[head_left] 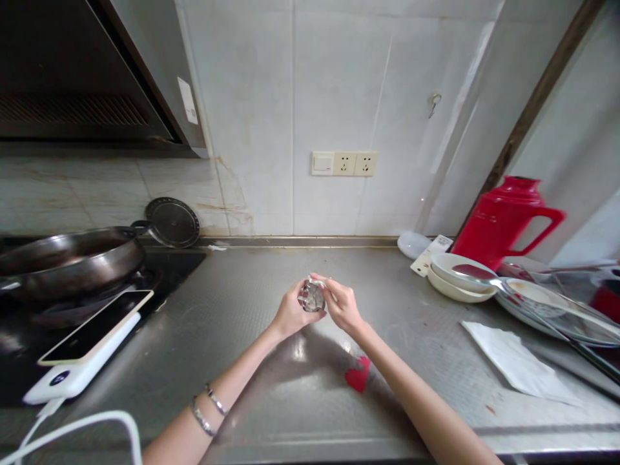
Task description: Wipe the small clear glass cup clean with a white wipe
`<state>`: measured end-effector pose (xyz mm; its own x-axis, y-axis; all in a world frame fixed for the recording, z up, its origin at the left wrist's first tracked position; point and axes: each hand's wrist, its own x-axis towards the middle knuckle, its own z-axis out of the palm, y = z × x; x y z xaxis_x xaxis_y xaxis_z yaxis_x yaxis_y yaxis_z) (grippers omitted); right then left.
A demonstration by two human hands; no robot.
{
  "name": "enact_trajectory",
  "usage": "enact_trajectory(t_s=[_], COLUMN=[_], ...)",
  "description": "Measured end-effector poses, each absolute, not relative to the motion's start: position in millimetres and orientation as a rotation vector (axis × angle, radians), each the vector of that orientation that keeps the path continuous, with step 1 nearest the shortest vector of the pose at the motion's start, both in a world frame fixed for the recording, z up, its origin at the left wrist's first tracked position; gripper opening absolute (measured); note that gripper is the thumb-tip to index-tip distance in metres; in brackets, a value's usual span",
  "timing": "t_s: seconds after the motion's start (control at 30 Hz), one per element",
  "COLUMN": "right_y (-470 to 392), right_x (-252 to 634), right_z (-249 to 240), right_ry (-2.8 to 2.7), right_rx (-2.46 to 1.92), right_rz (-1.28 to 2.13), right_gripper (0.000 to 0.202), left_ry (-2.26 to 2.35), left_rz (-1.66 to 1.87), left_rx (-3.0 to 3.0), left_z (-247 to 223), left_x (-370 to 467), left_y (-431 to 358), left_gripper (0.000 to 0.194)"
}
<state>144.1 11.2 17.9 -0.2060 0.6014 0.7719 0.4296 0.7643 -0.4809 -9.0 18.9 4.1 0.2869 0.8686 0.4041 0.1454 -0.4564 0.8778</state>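
My left hand (290,313) is closed around a small clear glass (312,298), held above the metal counter (261,271) with its round opening toward me. At the far side of the rim, the closed fingers of my right hand (345,305) press a bit of white tissue (317,280) against the glass. Most of the tissue is hidden by the fingers and the glass. A red heart-shaped piece (357,374) lies on the counter below my right forearm.
On the left, a steel pan (72,261) sits on the black stove, near a phone (97,328) on a white power bank (82,368). To the right are a folded white tissue (516,358), stacked bowls (458,294) and a red thermos jug (501,223).
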Motion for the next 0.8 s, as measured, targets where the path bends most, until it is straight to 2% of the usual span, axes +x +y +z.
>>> enact_trajectory(t_s=[0.2,0.4,0.5,0.63,0.8], right_y=[4.1,-3.1,-2.9,5.2,13.5], right_x=[142.2,147.7,150.8,152.3,150.5], right_z=[20.8,23.3,25.4,25.8,18.3], right_ry=[-2.001,-2.046,-1.889,-1.605,-1.778], right_rx=[-0.635,-0.542,-0.603,-0.901,-0.966], right_rz=[-0.047,-0.093,-0.04,0.077,0.172], right_gripper=[0.035,0.037,0.032,0.03,0.033], left_ry=[0.858,0.818,0.827,0.977,0.968], left_rz=[1.26,1.258,1.24,1.227,1.201], left_rx=[1.732,1.725,1.725,1.783,1.803], left_z=[-4.7,-4.5,-0.4,1.5,0.9], left_x=[-6.8,-4.8,-4.7,-4.4,-2.3], left_y=[26.1,26.8,23.1,18.2,14.3], left_gripper=[0.06,0.051,0.055,0.066,0.074])
